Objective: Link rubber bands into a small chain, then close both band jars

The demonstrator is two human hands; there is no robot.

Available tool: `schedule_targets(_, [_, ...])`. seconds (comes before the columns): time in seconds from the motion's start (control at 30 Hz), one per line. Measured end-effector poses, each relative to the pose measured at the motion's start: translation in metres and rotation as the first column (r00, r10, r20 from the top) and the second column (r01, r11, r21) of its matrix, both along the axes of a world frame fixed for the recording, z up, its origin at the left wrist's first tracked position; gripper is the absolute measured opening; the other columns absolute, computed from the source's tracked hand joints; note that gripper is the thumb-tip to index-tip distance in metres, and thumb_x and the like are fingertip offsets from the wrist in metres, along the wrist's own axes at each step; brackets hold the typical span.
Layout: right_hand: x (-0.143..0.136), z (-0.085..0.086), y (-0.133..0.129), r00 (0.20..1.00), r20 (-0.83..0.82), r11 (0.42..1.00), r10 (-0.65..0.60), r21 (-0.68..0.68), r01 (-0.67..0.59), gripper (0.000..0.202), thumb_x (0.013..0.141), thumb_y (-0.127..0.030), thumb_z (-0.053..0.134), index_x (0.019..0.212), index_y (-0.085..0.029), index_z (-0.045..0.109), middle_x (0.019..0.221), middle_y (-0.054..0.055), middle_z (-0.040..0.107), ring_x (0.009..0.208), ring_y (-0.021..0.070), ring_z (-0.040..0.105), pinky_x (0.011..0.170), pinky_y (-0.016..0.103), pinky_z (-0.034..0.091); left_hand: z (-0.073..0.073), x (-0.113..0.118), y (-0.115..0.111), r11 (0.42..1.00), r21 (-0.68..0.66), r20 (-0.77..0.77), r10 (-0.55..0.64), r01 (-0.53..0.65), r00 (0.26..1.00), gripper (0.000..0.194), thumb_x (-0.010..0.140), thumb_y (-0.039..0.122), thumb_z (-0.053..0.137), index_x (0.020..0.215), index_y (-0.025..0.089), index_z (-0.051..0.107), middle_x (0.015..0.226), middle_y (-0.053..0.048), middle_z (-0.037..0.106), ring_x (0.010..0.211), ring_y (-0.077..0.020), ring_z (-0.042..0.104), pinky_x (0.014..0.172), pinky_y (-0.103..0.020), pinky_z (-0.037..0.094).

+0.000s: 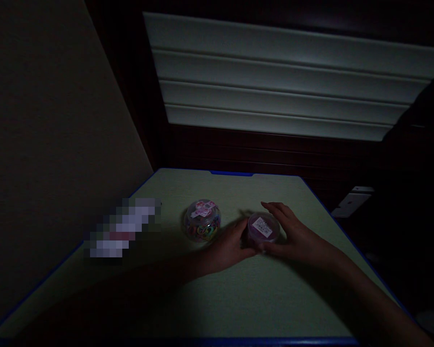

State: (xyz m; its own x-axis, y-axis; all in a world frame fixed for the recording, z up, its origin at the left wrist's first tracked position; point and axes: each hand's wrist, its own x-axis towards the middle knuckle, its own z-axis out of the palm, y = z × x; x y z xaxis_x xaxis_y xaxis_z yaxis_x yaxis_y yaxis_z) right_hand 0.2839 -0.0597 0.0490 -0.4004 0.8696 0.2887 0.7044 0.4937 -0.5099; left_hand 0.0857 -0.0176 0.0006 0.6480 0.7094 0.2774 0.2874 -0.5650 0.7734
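A small round clear container point(253, 240) with pinkish-purple contents and a white printed label point(262, 227) on its lid is between my two hands. My left hand point(226, 248) holds its left side, thumb toward the front. On the other side, my right hand point(292, 233) curves around it, thumb at the front edge and fingers behind. Just left of these, a clear round jar point(202, 231) of colourful small bands stands on the table, with pink-and-white stickers on its lid. My left hand is close to this jar; dim light hides whether they touch.
The pale green table point(238, 299) has a blue edge. A blurred-out whitish object point(130, 226) lies at its left side. Beyond the right edge is a white device-like object point(352, 202). A wall point(58, 120) is at left, and a slatted panel point(275, 82) stands behind.
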Motion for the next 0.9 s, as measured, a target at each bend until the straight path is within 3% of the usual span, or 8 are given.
schedule_targets(0.27, [0.0015, 0.0003, -0.0006, 1.0, -0.007, 1.0, 0.017, 0.012, -0.017, 0.065, 0.073, -0.039, 0.063, 0.13, -0.022, 0.035, 0.127, 0.012, 0.043, 0.117, 0.0251, 0.04, 0.097, 0.044, 0.034, -0.0006, -0.0016, -0.0013, 1.0, 0.002, -0.033, 0.018, -0.018, 0.999, 0.063, 0.07, 0.038, 0.068, 0.124, 0.02, 0.041, 0.119, -0.008, 0.054, 0.105, -0.0233, 0.052, 0.088, -0.036, 0.042])
schedule_targets(0.5, [0.0038, -0.0001, 0.0019, 0.994, -0.06, 0.996, 0.086, 0.015, -0.085, 0.068, 0.066, -0.026, 0.067, 0.127, -0.024, 0.038, 0.122, 0.008, 0.047, 0.112, 0.0239, 0.044, 0.094, 0.041, 0.037, 0.001, -0.0021, -0.0037, 0.998, 0.038, -0.023, 0.041, -0.04, 0.999, 0.069, 0.066, 0.039, 0.07, 0.125, 0.02, 0.038, 0.123, -0.008, 0.051, 0.108, -0.0229, 0.05, 0.09, -0.035, 0.041])
schedule_targets(0.73, [0.0035, 0.0051, 0.001, 0.976, -0.1, 0.98, 0.191, -0.03, -0.195, 0.067, 0.062, -0.014, 0.062, 0.125, -0.025, 0.041, 0.122, 0.007, 0.049, 0.112, 0.0239, 0.045, 0.094, 0.041, 0.037, 0.0063, -0.0049, -0.0024, 0.999, -0.016, 0.034, -0.036, 0.037, 0.999, 0.071, 0.064, 0.034, 0.072, 0.125, 0.019, 0.038, 0.125, -0.009, 0.049, 0.111, -0.023, 0.049, 0.094, -0.036, 0.04])
schedule_targets(0.9, [0.0046, 0.0043, 0.0, 0.981, -0.085, 0.983, 0.177, -0.036, -0.18, 0.072, 0.063, -0.015, 0.063, 0.129, -0.025, 0.037, 0.127, 0.007, 0.045, 0.116, 0.0231, 0.043, 0.098, 0.041, 0.034, 0.0089, -0.0068, -0.0015, 0.989, -0.093, 0.045, -0.112, 0.116, 0.993, 0.066, 0.068, 0.031, 0.07, 0.126, 0.02, 0.04, 0.125, -0.007, 0.051, 0.111, -0.0215, 0.049, 0.094, -0.034, 0.04])
